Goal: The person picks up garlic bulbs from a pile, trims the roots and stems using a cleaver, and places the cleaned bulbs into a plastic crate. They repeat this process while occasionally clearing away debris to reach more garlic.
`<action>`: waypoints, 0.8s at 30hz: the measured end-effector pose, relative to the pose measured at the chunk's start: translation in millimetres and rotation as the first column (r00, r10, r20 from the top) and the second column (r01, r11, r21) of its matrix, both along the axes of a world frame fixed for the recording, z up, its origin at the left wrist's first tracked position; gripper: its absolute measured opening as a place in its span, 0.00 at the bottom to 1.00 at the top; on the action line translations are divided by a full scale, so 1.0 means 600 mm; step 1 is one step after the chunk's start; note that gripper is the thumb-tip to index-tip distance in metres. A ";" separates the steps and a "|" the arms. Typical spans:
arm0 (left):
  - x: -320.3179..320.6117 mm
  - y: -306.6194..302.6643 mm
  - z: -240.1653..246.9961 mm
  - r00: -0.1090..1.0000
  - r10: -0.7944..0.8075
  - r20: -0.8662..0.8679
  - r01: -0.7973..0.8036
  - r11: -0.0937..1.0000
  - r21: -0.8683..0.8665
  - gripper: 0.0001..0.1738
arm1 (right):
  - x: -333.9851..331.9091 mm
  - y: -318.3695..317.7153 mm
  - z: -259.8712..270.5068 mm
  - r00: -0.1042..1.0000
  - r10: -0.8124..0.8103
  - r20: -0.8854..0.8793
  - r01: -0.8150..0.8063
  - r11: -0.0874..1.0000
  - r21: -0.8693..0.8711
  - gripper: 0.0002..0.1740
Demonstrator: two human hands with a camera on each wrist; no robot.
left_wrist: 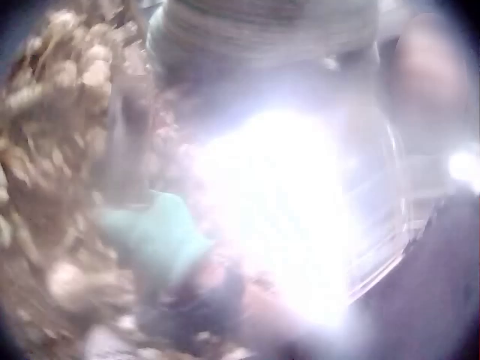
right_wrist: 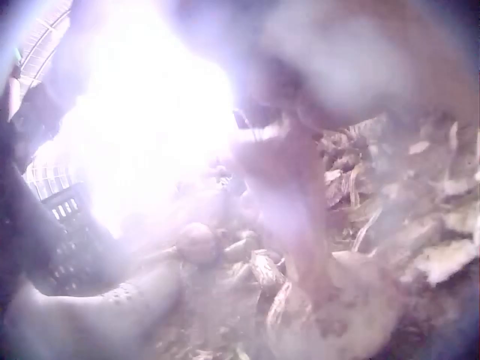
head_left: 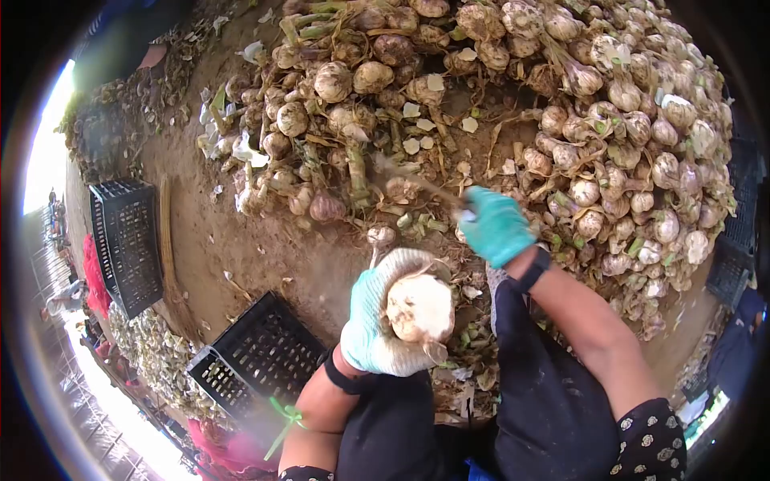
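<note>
My left hand, in a pale knitted glove with a green palm, grips a large garlic bulb whose cut white face is turned up. To the right and farther forward, my right hand in a green glove is curled round the handle of a blurred tool with a thin blade pointing forward-left over the soil. The left wrist view shows the green right glove blurred at the lower left. Glare covers much of both wrist views; in the right wrist view the bulb shows at the bottom.
A heap of garlic curves across the front and right, with stemmed bulbs at the front left. Black crates and a straw broom lie left on the soil. Peel and trimmings lie between the legs.
</note>
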State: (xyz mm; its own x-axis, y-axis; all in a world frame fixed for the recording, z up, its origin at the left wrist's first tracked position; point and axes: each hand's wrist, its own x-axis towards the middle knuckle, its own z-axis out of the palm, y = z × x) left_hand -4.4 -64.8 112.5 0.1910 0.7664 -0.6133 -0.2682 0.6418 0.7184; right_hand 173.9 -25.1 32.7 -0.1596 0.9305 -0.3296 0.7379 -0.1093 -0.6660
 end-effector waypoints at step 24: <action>-0.051 0.236 -0.190 0.012 -0.062 -0.998 0.213 0.975 -0.058 0.32 | 0.037 0.002 0.014 0.731 -0.546 -0.408 0.438 0.835 -0.333 0.17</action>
